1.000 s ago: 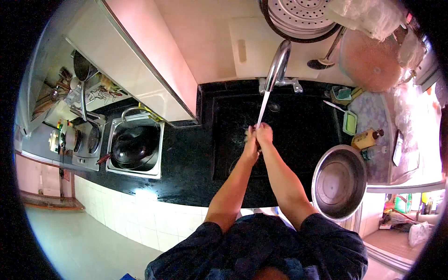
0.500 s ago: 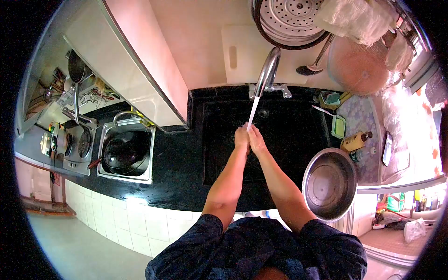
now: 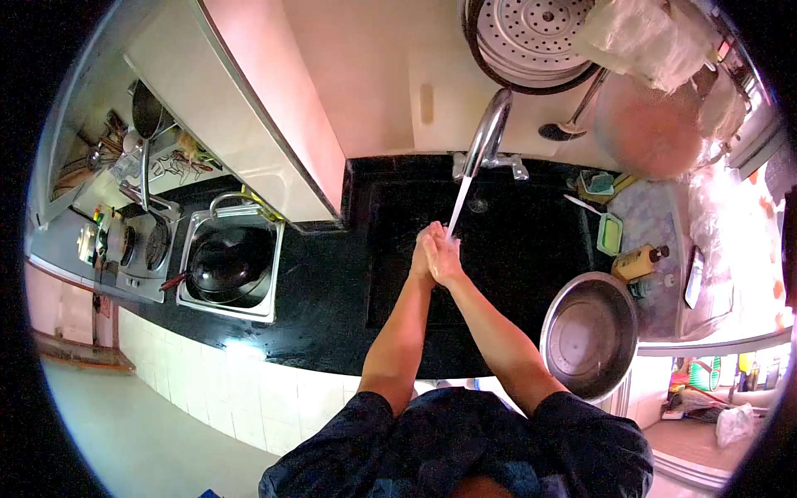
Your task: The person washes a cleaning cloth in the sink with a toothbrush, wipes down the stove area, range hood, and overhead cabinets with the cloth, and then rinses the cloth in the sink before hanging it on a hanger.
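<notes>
Water runs from the chrome faucet point(image 3: 490, 129) in a thin stream, reaching my hands over the black sink point(image 3: 523, 241). My left hand point(image 3: 422, 256) and my right hand point(image 3: 445, 262) are pressed together, palm toward palm, with fingers closed against each other. Whether anything lies between the palms is hidden. The stream meets the fingertips of my right hand. A round metal basin point(image 3: 588, 336) stands at the right, beside my right forearm.
To the left, a steel sink point(image 3: 267, 290) holds a black wok point(image 3: 222, 270), with a stove point(image 3: 148, 249) beyond. On the right are a green soap dish point(image 3: 610, 234) and a yellow bottle point(image 3: 635, 262). A steamer tray point(image 3: 531, 37) and a ladle point(image 3: 573, 124) hang on the back wall.
My hands have drawn slightly back toward me and left relative to the stream. They have turned against each other and remain together. The view has shifted slightly.
</notes>
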`<state>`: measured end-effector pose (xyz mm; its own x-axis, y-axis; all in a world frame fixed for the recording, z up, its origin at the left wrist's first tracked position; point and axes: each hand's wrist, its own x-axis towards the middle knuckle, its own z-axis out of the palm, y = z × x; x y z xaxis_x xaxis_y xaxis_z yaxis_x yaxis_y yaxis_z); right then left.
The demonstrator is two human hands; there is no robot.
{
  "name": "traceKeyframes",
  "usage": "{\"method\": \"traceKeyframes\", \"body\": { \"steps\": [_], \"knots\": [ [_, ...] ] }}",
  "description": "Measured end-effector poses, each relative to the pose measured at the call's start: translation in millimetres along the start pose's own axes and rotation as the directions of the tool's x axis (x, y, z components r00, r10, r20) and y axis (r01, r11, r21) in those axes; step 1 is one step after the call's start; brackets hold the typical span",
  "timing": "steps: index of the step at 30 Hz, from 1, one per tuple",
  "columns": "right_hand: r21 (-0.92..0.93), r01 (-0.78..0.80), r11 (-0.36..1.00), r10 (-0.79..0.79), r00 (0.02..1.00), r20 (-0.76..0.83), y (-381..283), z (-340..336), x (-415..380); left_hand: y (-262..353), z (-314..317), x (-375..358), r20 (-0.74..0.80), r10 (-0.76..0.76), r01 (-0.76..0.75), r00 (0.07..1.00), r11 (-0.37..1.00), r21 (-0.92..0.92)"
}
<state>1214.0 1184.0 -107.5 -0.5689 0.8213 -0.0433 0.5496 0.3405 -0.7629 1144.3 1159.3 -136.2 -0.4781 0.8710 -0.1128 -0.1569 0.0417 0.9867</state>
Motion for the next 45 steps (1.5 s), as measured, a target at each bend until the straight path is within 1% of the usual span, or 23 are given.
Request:
{"method": "traceKeyframes", "body": {
  "steps": [1, 2, 3, 5, 6, 7, 8, 10, 14, 17, 19, 22, 25, 26, 29, 33, 34, 35, 36, 38, 39, 44, 45],
  "knots": [
    [-0.042, 0.077, 0.996, -0.078, 0.996, -0.032, 2.7, -1.7, -1.1, 2.3, 7.0, -1.5, 0.005, 0.025, -0.025, 1.0, 1.0, -0.016],
    [-0.095, -0.018, 0.995, 0.024, 0.998, 0.066, -6.6, -20.2, 5.1, 4.1, 14.0, -2.9, 0.01, 0.05, -0.05, 0.999, 0.998, -0.032],
    [-0.154, -0.106, 0.982, 0.13, 0.979, 0.159, -15.2, -42.4, 13.8, 4.0, 26.5, -8.5, 0.012, -0.115, 0.1, 0.993, 0.805, -0.585],
    [-0.118, -0.165, 0.979, 0.188, 0.957, 0.222, -2.1, -72.1, 26.3, 48.8, 35.3, -27.5, 0.075, -0.263, 0.268, 0.962, 0.853, -0.448],
    [-0.097, -0.271, 0.958, 0.282, 0.95, 0.132, -0.5, -82.8, 40.0, 50.1, 39.7, -26.6, 0.024, -0.258, 0.248, 0.966, 0.889, -0.385],
    [-0.196, -0.155, 0.968, 0.113, 0.972, -0.208, 9.3, -83.9, 38.7, 50.7, 44.7, -26.4, -0.027, -0.251, 0.23, 0.968, 0.919, -0.319],
    [-0.582, -0.043, 0.812, -0.291, 0.834, -0.468, 9.3, -92.6, 47.1, 55.4, 45.5, -23.8, -0.033, -0.253, 0.233, 0.967, 0.929, -0.287],
    [-0.493, -0.091, 0.865, -0.204, 0.835, -0.511, 10.2, -133.8, 51.5, 62.9, 42.3, -17.9, -0.054, -0.263, 0.246, 0.963, 0.944, -0.22],
    [-0.518, -0.257, 0.816, -0.04, 0.868, -0.494, -10.0, -177.1, 70.6, 45.1, 29.9, 2.0, -0.03, -0.427, 0.345, 0.904, 0.768, -0.539],
    [-0.652, -0.317, 0.689, 0.002, 0.9, -0.435, -3.1, -190.1, 88.9, 38.9, 19.0, 0.6, -0.099, -0.476, 0.41, 0.874, 0.831, -0.375],
    [-0.703, -0.312, 0.638, 0.005, 0.916, -0.402, 5.8, -195.1, 97.5, 33.1, 6.2, 5.5, 0.064, -0.576, 0.546, 0.815, 0.726, -0.418],
    [-0.617, -0.323, 0.717, 0.199, 0.944, -0.263, 18.1, -205.2, 114.7, 21.7, 0.0, 4.7, 0.165, -0.509, 0.517, 0.845, 0.697, -0.498],
    [-0.504, -0.298, 0.811, 0.187, 0.947, -0.26, 29.0, -210.3, 122.2, 24.3, 0.7, -4.5, 0.237, -0.295, 0.369, 0.926, 0.841, -0.396],
    [-0.467, -0.166, 0.869, 0.056, 0.969, -0.24, 41.2, -214.6, 121.6, 32.4, 1.2, -10.1, 0.262, -0.298, 0.381, 0.918, 0.848, -0.369],
    [0.064, -0.238, 0.969, 0.24, 0.971, -0.021, 80.2, -216.7, 145.7, 34.6, 11.2, -22.3, 0.035, -0.337, 0.324, 0.941, 0.862, -0.39],
    [0.442, -0.44, 0.782, 0.476, 0.879, 0.032, 48.5, -209.6, 101.0, 40.0, 16.1, -24.0, 0.026, -0.381, 0.355, 0.924, 0.83, -0.432],
    [0.347, -0.346, 0.872, 0.364, 0.931, 0.012, 47.4, -197.6, 82.7, 44.5, 18.2, -23.3, 0.009, -0.392, 0.361, 0.92, 0.837, -0.411],
    [0.119, -0.06, 0.991, 0.063, 0.998, -0.019, 49.3, -173.1, 55.1, 54.1, 23.1, -24.4, -0.024, -0.422, 0.385, 0.906, 0.848, -0.364],
    [-0.108, 0.26, 0.959, -0.262, 0.965, 0.0, 49.2, -148.3, 25.5, 66.7, 29.6, -26.0, -0.058, -0.449, 0.411, 0.891, 0.856, -0.315],
    [-0.078, 0.504, 0.86, -0.473, 0.846, 0.247, 36.9, -122.4, -11.7, 60.3, 34.4, -17.9, -0.059, -0.479, 0.452, 0.876, 0.858, -0.243],
    [0.029, 0.434, 0.901, -0.415, 0.839, 0.352, 14.6, -126.5, -27.4, 60.6, 39.9, -17.6, -0.056, -0.468, 0.437, 0.882, 0.856, -0.277],
    [-0.541, 0.449, 0.712, -0.369, 0.893, 0.257, 11.8, -99.5, -34.2, 55.4, 38.8, -20.1, 0.002, -0.544, 0.543, 0.839, 0.839, 0.013],
    [-0.587, 0.445, 0.677, -0.386, 0.893, 0.233, 16.5, -93.8, -34.6, 53.3, 41.8, -24.2, -0.054, -0.459, 0.462, 0.887, 0.881, 0.098]
  ]
}}
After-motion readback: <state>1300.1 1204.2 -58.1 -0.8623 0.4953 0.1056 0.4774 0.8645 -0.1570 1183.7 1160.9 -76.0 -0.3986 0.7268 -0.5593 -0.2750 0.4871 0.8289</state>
